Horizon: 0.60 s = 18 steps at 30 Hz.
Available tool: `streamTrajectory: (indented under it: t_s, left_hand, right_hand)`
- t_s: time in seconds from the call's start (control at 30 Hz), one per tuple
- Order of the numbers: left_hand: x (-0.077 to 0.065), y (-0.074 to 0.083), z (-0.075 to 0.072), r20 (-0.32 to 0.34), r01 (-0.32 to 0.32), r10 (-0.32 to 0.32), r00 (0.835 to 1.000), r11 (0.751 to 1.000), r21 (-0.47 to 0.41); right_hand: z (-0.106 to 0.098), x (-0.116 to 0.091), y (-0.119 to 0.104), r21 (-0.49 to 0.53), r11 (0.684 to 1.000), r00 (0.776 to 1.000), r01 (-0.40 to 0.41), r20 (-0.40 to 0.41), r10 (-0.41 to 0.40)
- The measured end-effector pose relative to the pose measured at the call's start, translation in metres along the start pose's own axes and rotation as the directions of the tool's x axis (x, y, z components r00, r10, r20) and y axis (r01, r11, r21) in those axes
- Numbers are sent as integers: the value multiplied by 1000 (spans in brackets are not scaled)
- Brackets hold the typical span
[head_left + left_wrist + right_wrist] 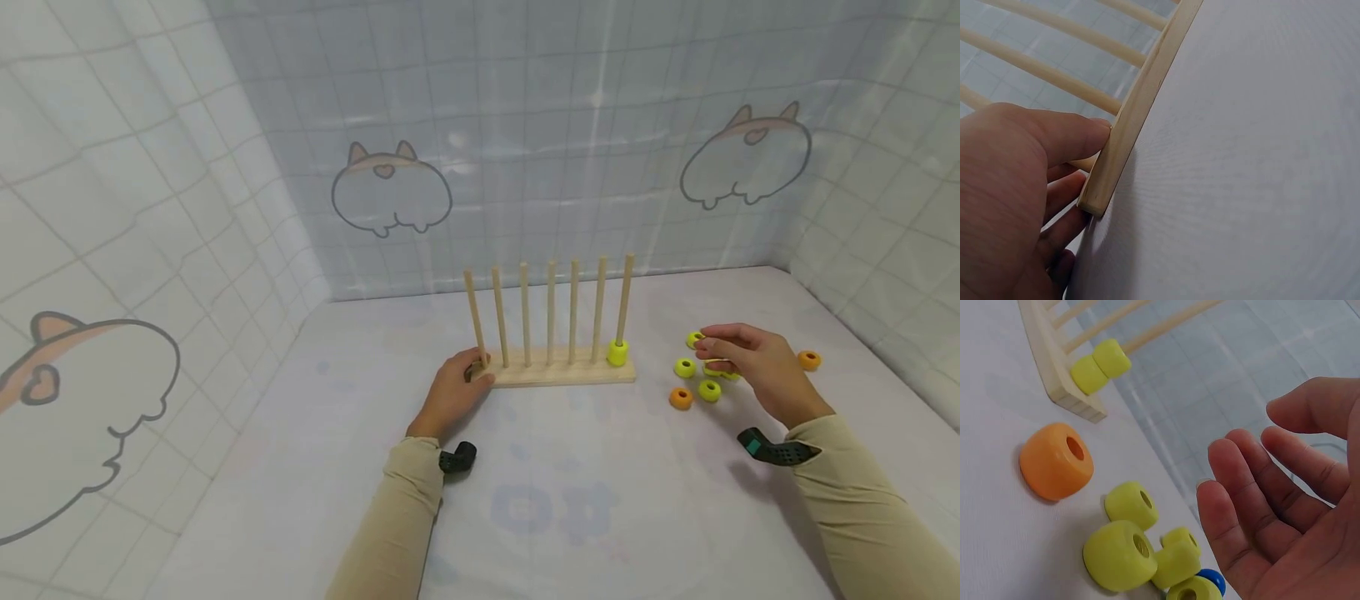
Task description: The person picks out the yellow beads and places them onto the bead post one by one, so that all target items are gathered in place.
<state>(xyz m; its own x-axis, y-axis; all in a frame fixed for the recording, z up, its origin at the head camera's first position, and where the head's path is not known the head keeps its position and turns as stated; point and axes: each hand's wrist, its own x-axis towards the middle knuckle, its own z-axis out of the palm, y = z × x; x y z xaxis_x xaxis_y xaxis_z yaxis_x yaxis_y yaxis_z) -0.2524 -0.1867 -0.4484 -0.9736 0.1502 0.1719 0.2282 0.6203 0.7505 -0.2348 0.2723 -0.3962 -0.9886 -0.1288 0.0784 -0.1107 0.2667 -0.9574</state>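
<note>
Pale wooden seven-peg rack (558, 377) is gripped on the white table (570, 442) by the left hand (452, 387) — two round yellow beads (1100, 367) threaded, loose yellow beads (1116, 559) and orange beads (1050, 462) left near the empty, relaxed right hand (768, 375).

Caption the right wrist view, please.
Empty right hand near loose yellow beads and an orange bead; two stacked yellow beads sit on an end peg.

The peg rack (558, 379) stands on the table (637, 500) before the back wall (555, 183), two stacked beads (617, 355) on its rightmost peg (624, 300) and the left hand (453, 387) at its left end; to its right lie loose beads (709, 395), on both sides of the right hand (765, 375)
</note>
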Motion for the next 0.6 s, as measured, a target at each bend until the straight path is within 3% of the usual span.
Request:
streamTrajectory:
  t_s: [0.2,0.6]
  left_hand:
    - [-1,0,-1,1,1,-1,1000,1000,-7]
    - [0,0,0,0,11,-11,1000,1000,-4]
  right_hand:
    - [-2,-3,4,5,1000,1000,13,7,-13]
    - [-8,-10,17,-71,996,999,-50,10,51]
